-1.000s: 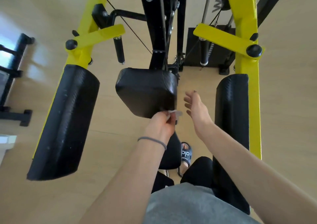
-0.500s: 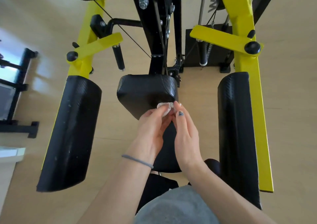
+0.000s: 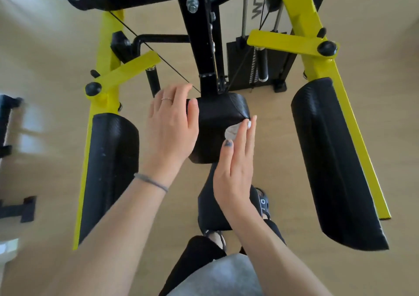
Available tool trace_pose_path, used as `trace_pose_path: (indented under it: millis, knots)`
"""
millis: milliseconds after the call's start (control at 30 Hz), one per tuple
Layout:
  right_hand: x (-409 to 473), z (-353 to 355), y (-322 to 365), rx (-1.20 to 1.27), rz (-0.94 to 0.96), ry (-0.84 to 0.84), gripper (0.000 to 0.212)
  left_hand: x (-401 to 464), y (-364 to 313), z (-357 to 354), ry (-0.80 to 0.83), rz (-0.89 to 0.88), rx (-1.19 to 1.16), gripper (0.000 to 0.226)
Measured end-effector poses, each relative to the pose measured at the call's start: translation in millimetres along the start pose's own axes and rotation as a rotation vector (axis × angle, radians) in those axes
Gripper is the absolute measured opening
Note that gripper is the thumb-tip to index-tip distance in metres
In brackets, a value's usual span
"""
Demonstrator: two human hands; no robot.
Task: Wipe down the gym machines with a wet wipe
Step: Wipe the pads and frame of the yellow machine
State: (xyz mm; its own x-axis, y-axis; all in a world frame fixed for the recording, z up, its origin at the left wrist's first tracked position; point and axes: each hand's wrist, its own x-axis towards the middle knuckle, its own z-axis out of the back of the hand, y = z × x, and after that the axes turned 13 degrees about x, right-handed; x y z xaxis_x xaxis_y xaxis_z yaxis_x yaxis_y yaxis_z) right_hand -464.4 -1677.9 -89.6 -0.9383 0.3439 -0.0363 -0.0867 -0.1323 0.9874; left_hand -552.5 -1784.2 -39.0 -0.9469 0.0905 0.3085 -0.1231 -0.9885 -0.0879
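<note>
A small white wet wipe lies on the black centre pad of a yellow and black gym machine. My right hand presses the wipe flat against the pad's right side with straight fingers. My left hand rests on the pad's left edge, fingers straight, thumb lying along the pad. Most of the wipe is hidden under my right fingers.
Long black arm pads hang on yellow frame bars at the left and right. A black post rises behind the centre pad, with a weight stack behind it. A narrow black seat sits below the pad. A dark rack stands far left.
Both hands held the wipe together in front of the pad. Now my left hand has let go and moved to the pad's left edge, and my right hand presses the wipe on the pad.
</note>
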Motion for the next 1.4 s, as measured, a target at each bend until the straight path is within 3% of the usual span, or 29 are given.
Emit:
trace_pose_path:
  millis: [133, 400, 467, 567, 700, 767, 833, 900, 1000, 1100, 1200, 1400]
  knots:
    - [7, -15, -4, -0.076, 0.130, -0.116, 0.060, 17, 11, -30, 0.135, -0.007, -0.302, 0.034]
    - [45, -36, 6, -0.409, 0.556, -0.047, 0.057, 12, 13, -33, 0.087, -0.004, -0.287, 0.039]
    - [54, -30, -2, -0.345, 0.461, -0.193, 0.056, 12, 15, -37, 0.053, 0.037, -0.317, 0.037]
    - [61, -26, -5, -0.036, 0.180, -0.364, 0.059, 12, 15, -41, 0.026, 0.053, -0.332, 0.036]
    - [55, -39, 3, -0.251, 0.550, -0.163, 0.054, 10, 16, -42, 0.038, 0.023, -0.264, 0.027]
    - [53, -36, -2, -0.336, 0.592, -0.162, 0.051, 12, 17, -42, 0.040, 0.037, -0.304, 0.030]
    - [54, -30, -10, -0.255, 0.470, -0.308, 0.048, 12, 17, -45, -0.003, 0.029, -0.302, 0.039]
    - [58, -23, -11, 0.038, 0.173, -0.412, 0.047, 12, 15, -44, -0.035, 0.037, -0.291, 0.044]
    - [67, -11, -11, 0.481, -0.298, -0.386, 0.052, 11, 13, -44, -0.036, 0.064, -0.274, 0.044]
    - [75, 2, -25, 0.595, -0.609, -0.316, 0.055, 9, 11, -45, -0.050, 0.074, -0.271, 0.049]
    - [81, 9, -43, 0.631, -0.757, -0.232, 0.048, 8, 10, -44, -0.072, 0.075, -0.272, 0.047]
    - [82, 11, -78, 0.566, -0.848, -0.174, 0.045, 8, 12, -47, -0.105, 0.064, -0.259, 0.047]
